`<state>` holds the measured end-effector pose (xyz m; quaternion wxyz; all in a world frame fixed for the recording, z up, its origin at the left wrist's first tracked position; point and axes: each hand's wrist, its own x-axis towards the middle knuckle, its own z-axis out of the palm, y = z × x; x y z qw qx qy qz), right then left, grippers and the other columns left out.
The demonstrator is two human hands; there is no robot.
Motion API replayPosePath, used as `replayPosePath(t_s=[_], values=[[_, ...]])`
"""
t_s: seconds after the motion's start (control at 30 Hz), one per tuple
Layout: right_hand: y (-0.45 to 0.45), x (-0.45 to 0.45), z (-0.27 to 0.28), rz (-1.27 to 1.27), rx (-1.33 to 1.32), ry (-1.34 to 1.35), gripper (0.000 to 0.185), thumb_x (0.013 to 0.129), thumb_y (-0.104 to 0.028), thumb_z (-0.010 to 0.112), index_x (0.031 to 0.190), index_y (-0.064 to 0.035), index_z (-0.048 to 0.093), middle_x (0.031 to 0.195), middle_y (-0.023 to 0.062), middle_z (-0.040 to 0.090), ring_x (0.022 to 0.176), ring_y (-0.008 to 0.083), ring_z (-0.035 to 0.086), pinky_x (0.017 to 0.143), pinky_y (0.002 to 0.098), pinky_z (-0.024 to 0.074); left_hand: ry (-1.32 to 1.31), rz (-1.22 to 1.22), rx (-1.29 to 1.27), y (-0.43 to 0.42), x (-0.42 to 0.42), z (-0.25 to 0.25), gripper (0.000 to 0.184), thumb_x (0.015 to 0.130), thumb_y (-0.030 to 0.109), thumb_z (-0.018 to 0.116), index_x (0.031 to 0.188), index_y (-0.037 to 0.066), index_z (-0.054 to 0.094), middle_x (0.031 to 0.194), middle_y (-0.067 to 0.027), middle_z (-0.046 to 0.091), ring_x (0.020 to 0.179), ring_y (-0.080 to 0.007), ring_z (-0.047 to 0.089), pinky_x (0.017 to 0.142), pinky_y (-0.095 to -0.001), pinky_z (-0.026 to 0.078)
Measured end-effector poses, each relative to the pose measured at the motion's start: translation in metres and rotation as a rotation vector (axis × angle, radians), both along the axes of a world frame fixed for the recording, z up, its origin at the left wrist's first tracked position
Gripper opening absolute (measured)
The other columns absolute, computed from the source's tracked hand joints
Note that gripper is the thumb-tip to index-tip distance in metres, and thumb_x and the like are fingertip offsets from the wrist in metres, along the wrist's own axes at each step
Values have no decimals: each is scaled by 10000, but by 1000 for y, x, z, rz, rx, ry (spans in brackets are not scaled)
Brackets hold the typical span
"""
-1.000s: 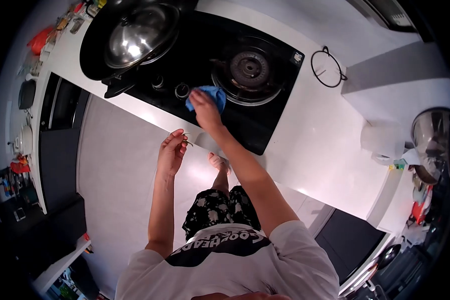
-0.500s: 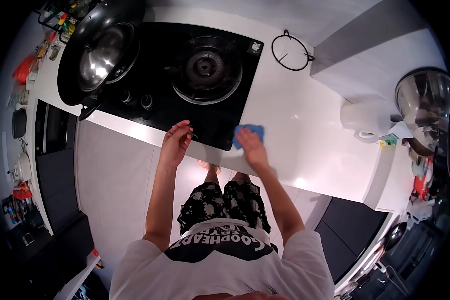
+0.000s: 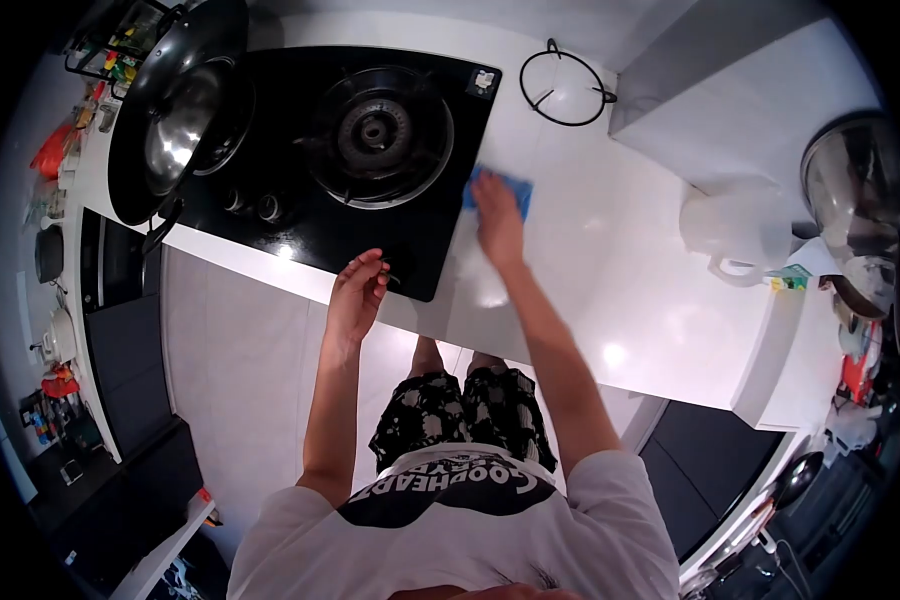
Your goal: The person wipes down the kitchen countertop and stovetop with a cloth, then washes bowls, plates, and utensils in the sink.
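Since the frame half a second back, the right hand (image 3: 498,218) and the blue cloth (image 3: 522,192) under it have travelled up the frame, along the right side of the black stove (image 3: 330,238), while the left hand (image 3: 358,287) has stayed by its front edge. The cloth now lies on the white counter (image 3: 610,265), right of centre, just beside the stove's edge, below the wire ring (image 3: 576,124). The right fingers press together onto it; blur hides whether they grip. The left fingers pinch a thin dark scrap (image 3: 394,279). The step in hand looks like wiping the counter; the next move seems to call for steady downward pressure, with the scrap kept pinched clear.
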<state>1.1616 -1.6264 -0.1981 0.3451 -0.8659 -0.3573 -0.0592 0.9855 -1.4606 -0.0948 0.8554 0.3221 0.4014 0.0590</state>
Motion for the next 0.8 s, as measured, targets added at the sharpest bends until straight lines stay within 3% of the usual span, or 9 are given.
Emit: replayPosePath(t_s=[0.1,0.13,0.17,0.27,0.37,0.5,0.67,0.8], values=[[-20,-74,10,82,-42,39,480,694,47,469,1168,-2,530,1281,162,459,1205,332,413,999,415,333,-12,3,-7,-9,7,-1,144,841,27,537,981,34,565,807,-50,600,649,-83,539,561,-164,414],[-24,-94,13,99,-10,169,446,721,16,462,1160,-4,535,1267,152,470,1195,323,423,989,408,346,-19,5,-13,-11,9,-1,144,840,25,536,982,34,565,806,-51,600,646,-83,539,557,-163,414],[-31,-112,13,163,-127,165,404,737,-12,470,1132,-8,555,1248,138,487,1184,307,436,981,388,361,-26,7,-18,-14,13,0,145,840,23,536,982,33,564,806,-51,600,644,-83,540,553,-163,414],[-57,-125,23,390,-7,273,387,754,-42,468,1130,-20,557,1257,118,480,1201,279,423,988,369,361,-40,3,-9,-21,24,3,146,839,20,536,983,31,562,805,-51,600,639,-81,541,545,-162,414],[-50,-121,31,375,60,341,424,764,-69,458,1183,-39,511,1280,109,453,1234,261,380,993,375,362,-18,-7,12,-28,35,9,144,840,18,534,980,32,562,804,-51,601,640,-78,538,549,-162,412],[-20,-85,30,510,-99,112,443,775,-46,456,1217,-57,492,1291,95,447,1245,270,371,1006,372,344,22,25,-2,-32,40,2,147,835,18,539,980,32,561,802,-46,598,646,-78,531,549,-163,403],[4,12,10,259,106,-13,463,766,-10,439,1222,-70,492,1293,91,451,1241,283,369,1008,363,336,29,26,19,-36,37,0,165,829,19,549,993,34,560,806,-43,591,654,-79,526,554,-164,404],[32,91,7,-12,105,-72,438,794,4,422,1221,-63,491,1286,105,460,1209,288,403,995,354,339,21,23,13,-41,36,-7,154,840,34,556,993,33,565,805,-48,589,663,-84,534,564,-162,422]])
